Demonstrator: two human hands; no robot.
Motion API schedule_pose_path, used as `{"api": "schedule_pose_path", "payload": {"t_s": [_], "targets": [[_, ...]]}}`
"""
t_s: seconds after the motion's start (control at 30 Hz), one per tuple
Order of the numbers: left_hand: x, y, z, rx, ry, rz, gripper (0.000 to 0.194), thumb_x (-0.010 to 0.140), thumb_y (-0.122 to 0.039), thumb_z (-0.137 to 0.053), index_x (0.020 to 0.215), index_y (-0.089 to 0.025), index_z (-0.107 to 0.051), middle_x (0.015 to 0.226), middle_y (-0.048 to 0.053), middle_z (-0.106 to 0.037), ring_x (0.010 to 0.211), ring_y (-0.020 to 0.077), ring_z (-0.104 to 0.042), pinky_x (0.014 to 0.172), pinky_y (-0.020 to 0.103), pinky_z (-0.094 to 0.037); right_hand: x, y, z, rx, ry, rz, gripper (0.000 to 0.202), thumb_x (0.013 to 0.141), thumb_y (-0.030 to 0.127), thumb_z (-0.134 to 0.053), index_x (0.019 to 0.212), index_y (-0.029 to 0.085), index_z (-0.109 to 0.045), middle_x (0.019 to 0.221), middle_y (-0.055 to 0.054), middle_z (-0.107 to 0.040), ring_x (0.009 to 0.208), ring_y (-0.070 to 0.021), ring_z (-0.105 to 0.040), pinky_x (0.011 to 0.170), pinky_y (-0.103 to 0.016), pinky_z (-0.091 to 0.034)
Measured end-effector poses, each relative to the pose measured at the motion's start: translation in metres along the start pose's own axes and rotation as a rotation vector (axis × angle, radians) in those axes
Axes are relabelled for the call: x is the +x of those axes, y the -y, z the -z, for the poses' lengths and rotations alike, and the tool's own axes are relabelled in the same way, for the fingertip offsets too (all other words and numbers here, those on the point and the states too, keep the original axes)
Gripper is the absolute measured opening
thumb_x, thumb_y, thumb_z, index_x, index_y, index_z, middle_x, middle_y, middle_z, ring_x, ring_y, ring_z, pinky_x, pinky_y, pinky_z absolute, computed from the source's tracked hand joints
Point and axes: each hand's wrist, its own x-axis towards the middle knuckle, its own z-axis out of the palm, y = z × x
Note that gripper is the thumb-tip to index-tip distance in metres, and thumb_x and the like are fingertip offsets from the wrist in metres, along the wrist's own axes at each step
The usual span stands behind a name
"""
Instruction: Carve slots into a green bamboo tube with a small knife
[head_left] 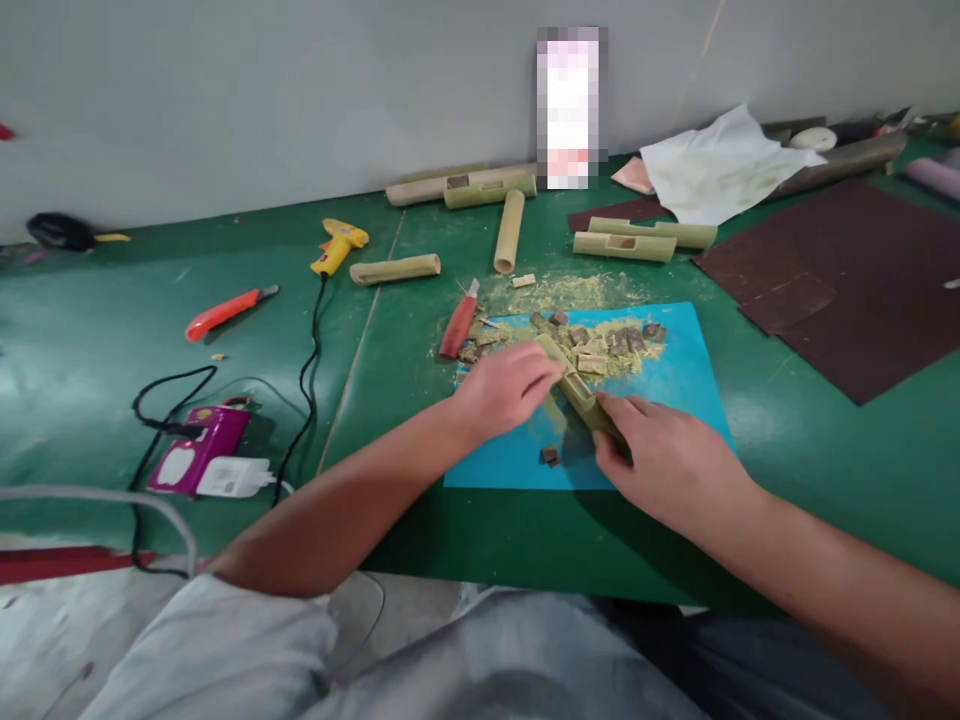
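A short green bamboo tube (577, 387) with a rectangular window cut in its side is held at a slant above a blue sheet (480, 465). My right hand (664, 445) wraps round its near end, thumb and fingers closed on it. At the far end, the curled fingers of my left hand (506, 392) pinch the tube beside the window; their tips are partly hidden. Bamboo chips (592, 362) and pale shavings lie heaped just beyond the tube. A red-handled knife (459, 322) rests to the left of the heap, and one dark chip (550, 456) sits apart near my right hand.
More bamboo tubes (395, 269) lie farther back, some with cut windows (624, 246). On the left are a yellow glue gun (339, 247), an orange utility knife (231, 312) and a purple power strip (199, 450) with cables. Brown sheets (847, 290) and white cloth (731, 165) occupy the right.
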Motion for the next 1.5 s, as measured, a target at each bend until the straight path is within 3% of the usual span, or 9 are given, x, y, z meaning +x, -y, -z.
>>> {"api": "schedule_pose_path", "payload": {"t_s": [0.33,0.43,0.57,0.7,0.8,1.07,1.2,1.37,1.5], "targets": [[-0.0021,-0.0003,-0.0021,0.036,-0.032,0.032,0.026,0.105,-0.024,-0.051,0.087,-0.016,-0.068,0.082,0.006,-0.068,0.079,0.0170,-0.065,0.074,0.029,-0.053,0.0003,-0.0016,-0.0006,0.005,-0.007,-0.006,0.027,0.091,0.025,-0.048,0.106,0.018,-0.070,0.087,-0.007,-0.074,0.065,-0.0172,-0.061,0.053,-0.031,-0.029],[-0.0016,-0.0014,-0.0003,0.008,0.045,-0.024,0.024,0.105,-0.024,-0.051,0.092,-0.016,-0.069,0.084,0.006,-0.070,0.080,0.0167,-0.066,0.073,0.028,-0.053,0.0007,-0.0016,-0.0009,0.002,0.006,-0.002,0.027,0.092,0.024,-0.048,0.103,0.017,-0.070,0.087,-0.008,-0.073,0.065,-0.0179,-0.061,0.054,-0.032,-0.029],[0.0003,-0.0006,0.0018,-0.003,-0.059,0.030,0.021,0.103,-0.021,-0.055,0.088,-0.014,-0.069,0.081,0.006,-0.069,0.077,0.0163,-0.066,0.073,0.027,-0.053,0.0005,-0.0013,-0.0005,0.007,0.004,-0.006,0.029,0.092,0.025,-0.048,0.107,0.015,-0.070,0.087,-0.008,-0.073,0.065,-0.0185,-0.060,0.054,-0.032,-0.029],[0.0007,0.0017,0.0007,-0.012,0.003,-0.012,0.021,0.104,-0.022,-0.054,0.091,-0.016,-0.070,0.082,0.005,-0.070,0.078,0.0163,-0.066,0.072,0.027,-0.052,-0.0002,-0.0013,0.0000,0.007,0.016,-0.003,0.028,0.092,0.025,-0.047,0.104,0.016,-0.071,0.083,-0.007,-0.071,0.062,-0.0171,-0.058,0.053,-0.032,-0.026],[0.0009,0.0048,-0.0002,0.007,-0.070,0.064,0.022,0.103,-0.021,-0.054,0.087,-0.016,-0.069,0.083,0.005,-0.070,0.078,0.0161,-0.067,0.074,0.028,-0.053,-0.0006,-0.0017,-0.0005,-0.003,-0.006,-0.003,0.028,0.092,0.027,-0.046,0.101,0.017,-0.071,0.082,-0.007,-0.071,0.061,-0.0170,-0.057,0.053,-0.032,-0.026],[0.0002,0.0018,-0.0001,-0.004,-0.057,0.045,0.028,0.105,-0.024,-0.051,0.084,-0.015,-0.068,0.080,0.006,-0.068,0.077,0.0165,-0.066,0.072,0.028,-0.052,-0.0004,-0.0030,-0.0036,-0.046,-0.093,0.026,0.028,0.092,0.027,-0.048,0.100,0.015,-0.073,0.079,-0.007,-0.068,0.062,-0.0173,-0.058,0.053,-0.032,-0.026],[-0.0015,-0.0006,0.0010,0.008,0.071,-0.084,0.032,0.108,-0.027,-0.046,0.091,-0.014,-0.071,0.081,0.006,-0.069,0.075,0.0162,-0.065,0.069,0.027,-0.051,-0.0006,-0.0049,-0.0052,-0.034,-0.100,0.044,0.029,0.092,0.025,-0.047,0.101,0.014,-0.073,0.081,-0.008,-0.070,0.064,-0.0175,-0.060,0.054,-0.032,-0.030],[-0.0022,0.0033,0.0025,0.070,-0.008,-0.014,0.031,0.107,-0.026,-0.047,0.092,-0.014,-0.071,0.083,0.007,-0.070,0.079,0.0168,-0.067,0.074,0.028,-0.054,-0.0012,-0.0056,-0.0080,-0.014,-0.122,0.058,0.039,0.093,0.026,-0.046,0.120,0.010,-0.069,0.080,-0.007,-0.070,0.065,-0.0183,-0.061,0.053,-0.031,-0.032],[-0.0042,0.0003,0.0015,0.056,0.140,-0.142,0.032,0.109,-0.028,-0.043,0.104,-0.017,-0.072,0.088,0.006,-0.071,0.081,0.0159,-0.067,0.072,0.026,-0.053,-0.0013,-0.0038,-0.0068,0.001,-0.126,0.042,0.039,0.091,0.024,-0.047,0.122,0.013,-0.068,0.088,-0.007,-0.073,0.066,-0.0180,-0.061,0.052,-0.031,-0.031]]}}
